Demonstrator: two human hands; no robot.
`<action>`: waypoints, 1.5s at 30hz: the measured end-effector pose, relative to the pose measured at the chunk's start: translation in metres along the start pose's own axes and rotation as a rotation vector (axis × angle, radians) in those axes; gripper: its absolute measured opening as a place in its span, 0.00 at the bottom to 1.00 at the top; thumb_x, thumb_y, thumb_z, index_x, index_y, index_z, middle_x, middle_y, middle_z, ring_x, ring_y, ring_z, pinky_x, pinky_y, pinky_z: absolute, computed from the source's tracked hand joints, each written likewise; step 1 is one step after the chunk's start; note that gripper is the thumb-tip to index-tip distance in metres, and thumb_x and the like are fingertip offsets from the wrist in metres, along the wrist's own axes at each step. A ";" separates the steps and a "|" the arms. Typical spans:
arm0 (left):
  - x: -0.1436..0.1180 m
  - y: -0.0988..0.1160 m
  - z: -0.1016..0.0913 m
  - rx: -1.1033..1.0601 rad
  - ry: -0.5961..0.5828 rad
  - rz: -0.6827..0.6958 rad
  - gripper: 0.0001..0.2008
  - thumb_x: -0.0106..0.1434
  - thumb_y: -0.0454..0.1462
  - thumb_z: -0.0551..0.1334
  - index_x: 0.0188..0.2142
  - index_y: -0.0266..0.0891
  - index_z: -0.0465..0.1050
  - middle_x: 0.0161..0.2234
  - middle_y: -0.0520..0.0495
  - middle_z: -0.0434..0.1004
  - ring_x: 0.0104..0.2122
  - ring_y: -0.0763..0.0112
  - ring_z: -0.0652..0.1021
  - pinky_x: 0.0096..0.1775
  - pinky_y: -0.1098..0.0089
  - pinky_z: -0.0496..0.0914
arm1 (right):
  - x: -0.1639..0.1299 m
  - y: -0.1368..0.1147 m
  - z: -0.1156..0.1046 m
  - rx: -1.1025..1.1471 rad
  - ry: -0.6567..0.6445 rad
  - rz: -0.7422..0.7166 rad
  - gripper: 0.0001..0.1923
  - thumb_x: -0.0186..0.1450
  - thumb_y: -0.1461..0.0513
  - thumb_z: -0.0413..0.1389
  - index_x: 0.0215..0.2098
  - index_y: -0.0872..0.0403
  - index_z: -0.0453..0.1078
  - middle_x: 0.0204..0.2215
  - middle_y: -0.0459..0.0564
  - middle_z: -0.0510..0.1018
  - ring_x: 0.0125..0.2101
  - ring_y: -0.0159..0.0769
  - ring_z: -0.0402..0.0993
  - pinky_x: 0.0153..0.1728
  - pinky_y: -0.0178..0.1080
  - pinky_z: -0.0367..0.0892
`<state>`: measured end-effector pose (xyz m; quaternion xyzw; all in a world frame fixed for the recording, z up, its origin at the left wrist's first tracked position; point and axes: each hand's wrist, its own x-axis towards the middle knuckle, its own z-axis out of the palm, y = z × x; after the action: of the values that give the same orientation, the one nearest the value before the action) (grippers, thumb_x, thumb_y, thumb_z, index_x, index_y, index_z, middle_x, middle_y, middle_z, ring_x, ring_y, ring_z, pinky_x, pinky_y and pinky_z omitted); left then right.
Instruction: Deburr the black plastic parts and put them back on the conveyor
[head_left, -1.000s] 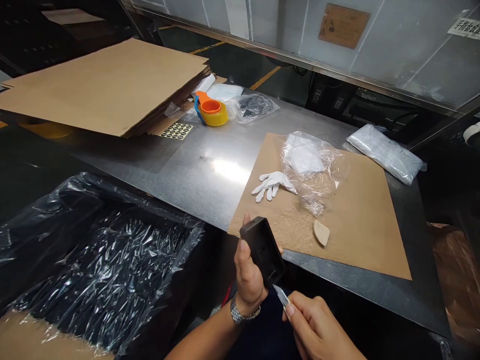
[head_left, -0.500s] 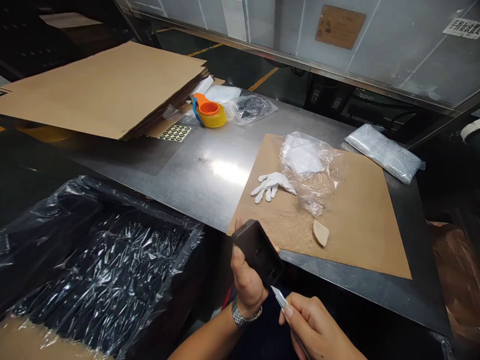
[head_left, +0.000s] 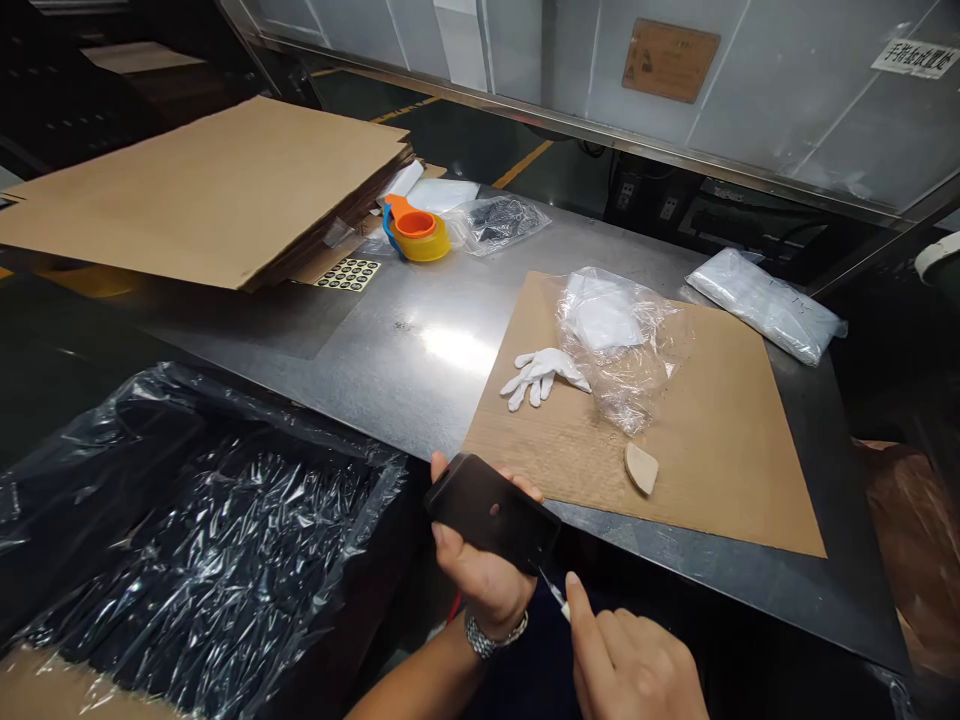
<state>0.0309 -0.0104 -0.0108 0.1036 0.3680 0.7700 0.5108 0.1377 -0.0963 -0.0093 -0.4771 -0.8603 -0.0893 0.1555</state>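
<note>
My left hand is wrapped round a dark, box-shaped plastic part with a small hole in its face, held tilted near the table's front edge. In my right hand is a utility knife, its blade end at the lower right corner of the part; the handle is mostly hidden by the fingers. My index finger stretches along the knife. Beyond the hands, a tan wedge-shaped piece and a white glove rest on a flat cardboard sheet.
A crumpled clear bag lies on the cardboard, with a plastic-wrapped pack behind it. Tape in a dispenser and a cardboard stack stand at the left of the metal table. A plastic-lined bin is at lower left.
My left hand has turned the dark part flatter and moved it slightly left. My right hand has rolled over, bringing the knife's blade against the part's lower corner.
</note>
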 end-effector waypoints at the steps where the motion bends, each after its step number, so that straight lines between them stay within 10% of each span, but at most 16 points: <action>1: 0.000 0.000 0.001 0.001 0.003 0.009 0.21 0.60 0.50 0.49 0.52 0.59 0.63 0.29 0.53 0.71 0.23 0.71 0.72 0.26 0.68 0.69 | 0.000 0.000 0.000 -0.010 0.001 -0.004 0.15 0.59 0.73 0.48 0.43 0.67 0.70 0.13 0.41 0.63 0.12 0.25 0.59 0.15 0.33 0.50; 19: 0.002 -0.008 -0.009 0.071 -0.014 0.163 0.22 0.60 0.46 0.50 0.54 0.54 0.61 0.28 0.52 0.71 0.22 0.70 0.73 0.23 0.68 0.70 | -0.003 -0.002 0.004 -0.079 0.008 -0.011 0.16 0.59 0.74 0.45 0.41 0.67 0.70 0.13 0.42 0.62 0.12 0.26 0.58 0.16 0.35 0.47; 30: 0.012 0.002 -0.007 0.192 0.086 -0.524 0.20 0.61 0.49 0.51 0.44 0.40 0.68 0.23 0.52 0.73 0.19 0.72 0.74 0.23 0.72 0.68 | -0.004 0.031 0.002 -0.119 -0.023 0.165 0.17 0.65 0.69 0.42 0.48 0.64 0.68 0.16 0.45 0.64 0.18 0.32 0.60 0.24 0.38 0.50; 38: 0.019 -0.003 -0.012 0.092 -0.107 -1.135 0.23 0.63 0.47 0.46 0.28 0.32 0.71 0.21 0.46 0.73 0.19 0.71 0.73 0.23 0.72 0.68 | -0.037 0.132 0.045 -0.324 -0.323 0.766 0.19 0.67 0.59 0.45 0.55 0.49 0.62 0.24 0.48 0.66 0.23 0.37 0.65 0.21 0.35 0.49; 42: 0.016 -0.009 -0.018 0.106 -0.152 -1.271 0.24 0.62 0.46 0.48 0.29 0.29 0.72 0.22 0.43 0.74 0.19 0.68 0.74 0.23 0.69 0.68 | -0.043 0.158 0.057 -0.342 -0.308 0.782 0.18 0.66 0.59 0.47 0.52 0.54 0.67 0.28 0.54 0.67 0.29 0.42 0.64 0.27 0.40 0.57; 45: 0.012 -0.012 -0.021 0.116 -0.165 -1.352 0.24 0.61 0.47 0.49 0.30 0.27 0.73 0.23 0.42 0.75 0.18 0.66 0.74 0.20 0.69 0.67 | -0.029 0.132 0.040 -0.094 -0.111 0.627 0.17 0.64 0.61 0.50 0.50 0.56 0.68 0.35 0.57 0.67 0.35 0.43 0.63 0.34 0.43 0.61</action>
<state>0.0227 -0.0071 -0.0369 -0.0637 0.3523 0.2502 0.8996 0.2562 -0.0372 -0.0564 -0.7298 -0.6734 -0.0505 0.1062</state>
